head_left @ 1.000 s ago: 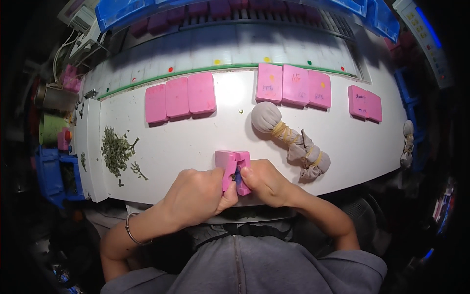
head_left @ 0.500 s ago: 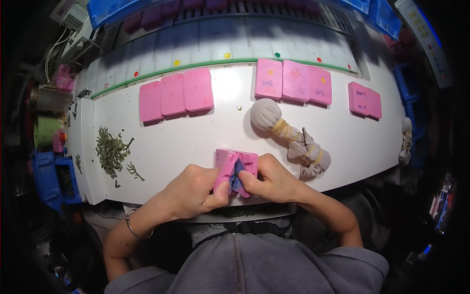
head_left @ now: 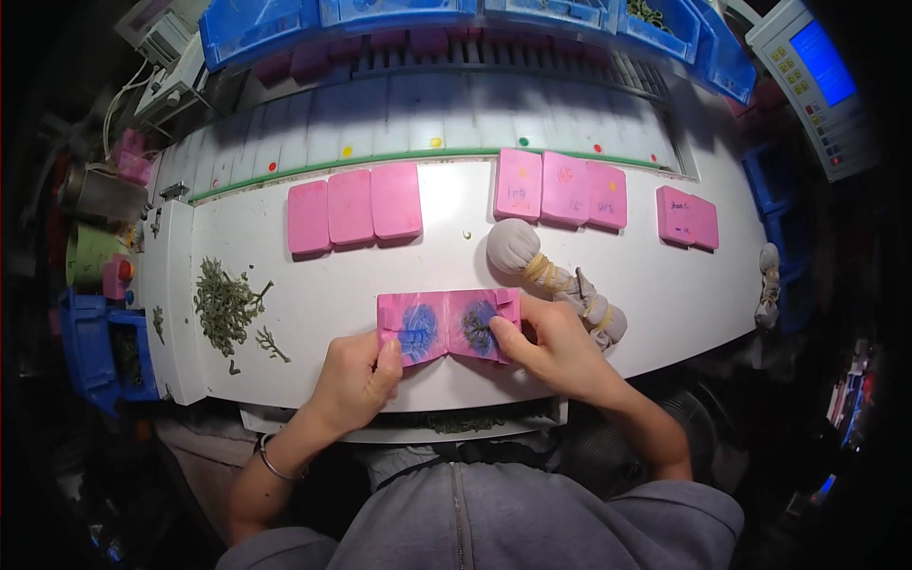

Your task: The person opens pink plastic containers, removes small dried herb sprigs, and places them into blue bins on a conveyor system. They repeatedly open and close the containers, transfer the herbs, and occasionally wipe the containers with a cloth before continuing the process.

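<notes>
In the head view, your left hand (head_left: 353,380) pinches the outer left edge of a pink two-part block (head_left: 446,318), the thumb on its inner face and the fingers curled behind; your right hand (head_left: 556,350) grips the other half at its right edge, its thumb laid over the inner face; the block is held spread like a book, just in front of you over the near part of the white table (head_left: 446,261), its halves meeting at a middle seam; each half shows a blue patch inside, and the right one also bears a dark, branching shape beside your thumb; whether the block touches the table, you cannot tell from here.

Near your right hand lies a grey cloth-wrapped bundle (head_left: 514,247) tied with yellowish bands, a knob at each end, the nearer end close by your knuckles; on your left, well apart from your left hand, sits a loose heap of green branching pieces (head_left: 223,306); farther back stand three pink blocks (head_left: 353,209) on the left, three more marked blocks (head_left: 562,188) right of the middle, and a pair of blocks (head_left: 688,218) farther right; blue bins (head_left: 399,11) line the far edge.
</notes>
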`<state>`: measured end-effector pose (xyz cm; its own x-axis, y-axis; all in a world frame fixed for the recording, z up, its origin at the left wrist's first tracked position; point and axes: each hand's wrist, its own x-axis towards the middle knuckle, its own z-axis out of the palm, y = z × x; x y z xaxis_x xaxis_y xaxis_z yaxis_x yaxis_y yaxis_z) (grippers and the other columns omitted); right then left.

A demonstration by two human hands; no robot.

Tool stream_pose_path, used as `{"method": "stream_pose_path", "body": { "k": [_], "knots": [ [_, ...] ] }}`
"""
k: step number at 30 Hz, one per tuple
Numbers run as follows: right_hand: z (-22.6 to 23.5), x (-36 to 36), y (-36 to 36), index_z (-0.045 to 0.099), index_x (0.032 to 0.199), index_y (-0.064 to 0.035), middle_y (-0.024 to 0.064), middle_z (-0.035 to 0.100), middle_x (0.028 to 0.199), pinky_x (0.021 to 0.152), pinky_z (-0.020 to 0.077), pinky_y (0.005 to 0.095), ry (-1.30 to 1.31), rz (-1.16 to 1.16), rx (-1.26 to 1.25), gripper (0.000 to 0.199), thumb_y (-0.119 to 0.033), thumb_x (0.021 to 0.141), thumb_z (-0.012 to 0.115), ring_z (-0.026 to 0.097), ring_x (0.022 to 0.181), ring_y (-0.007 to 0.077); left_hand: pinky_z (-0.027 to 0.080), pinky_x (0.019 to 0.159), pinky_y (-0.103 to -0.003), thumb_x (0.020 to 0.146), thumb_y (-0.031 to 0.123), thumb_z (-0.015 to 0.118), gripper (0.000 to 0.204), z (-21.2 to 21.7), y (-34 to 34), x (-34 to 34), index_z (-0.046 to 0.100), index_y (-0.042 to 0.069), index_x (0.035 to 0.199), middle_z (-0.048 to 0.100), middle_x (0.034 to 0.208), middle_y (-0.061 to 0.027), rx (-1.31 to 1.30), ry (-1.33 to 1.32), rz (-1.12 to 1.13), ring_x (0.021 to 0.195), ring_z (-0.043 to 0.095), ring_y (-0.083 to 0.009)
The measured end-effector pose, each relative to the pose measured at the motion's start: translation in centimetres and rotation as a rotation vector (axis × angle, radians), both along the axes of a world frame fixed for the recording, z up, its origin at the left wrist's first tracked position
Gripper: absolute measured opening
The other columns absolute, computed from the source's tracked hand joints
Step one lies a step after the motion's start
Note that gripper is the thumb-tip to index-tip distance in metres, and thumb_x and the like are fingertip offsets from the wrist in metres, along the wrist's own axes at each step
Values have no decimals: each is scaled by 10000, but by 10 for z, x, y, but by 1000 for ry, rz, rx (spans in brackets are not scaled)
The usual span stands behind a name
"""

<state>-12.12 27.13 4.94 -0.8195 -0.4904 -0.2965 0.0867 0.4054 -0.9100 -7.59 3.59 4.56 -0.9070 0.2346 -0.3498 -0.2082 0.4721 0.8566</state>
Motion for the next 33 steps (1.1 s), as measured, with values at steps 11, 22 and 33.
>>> {"method": "stream_pose_path", "body": {
  "k": [11, 22, 33],
  "knots": [
    [26, -32, -23, 491, 1151, -90, 153, 560, 900, 641, 472, 380, 575, 189, 105, 377, -32, 798, 610, 580, 752, 317, 475, 808, -363, 675, 82, 619, 407, 21, 26, -14, 576, 17, 1075, 619, 943, -125, -154, 494, -151, 837, 627, -255],
    [17, -51, 2, 507, 1000, -65, 136, 452, 1080, 603, 512, 355, 863, 616, 274, 261, -29, 749, 570, 600, 776, 284, 530, 657, -283, 691, 95, 703, 555, 20, 35, -4, 500, 24, 1203, 545, 1027, -92, -91, 347, -157, 734, 652, -170],
    [23, -58, 2, 515, 879, 40, 145, 471, 926, 629, 498, 370, 814, 788, 343, 163, -61, 755, 544, 558, 785, 292, 505, 615, -337, 666, 186, 754, 725, 4, 56, 13, 421, 46, 1294, 475, 1047, -90, -410, 530, -170, 709, 600, -253]
  ]
}}
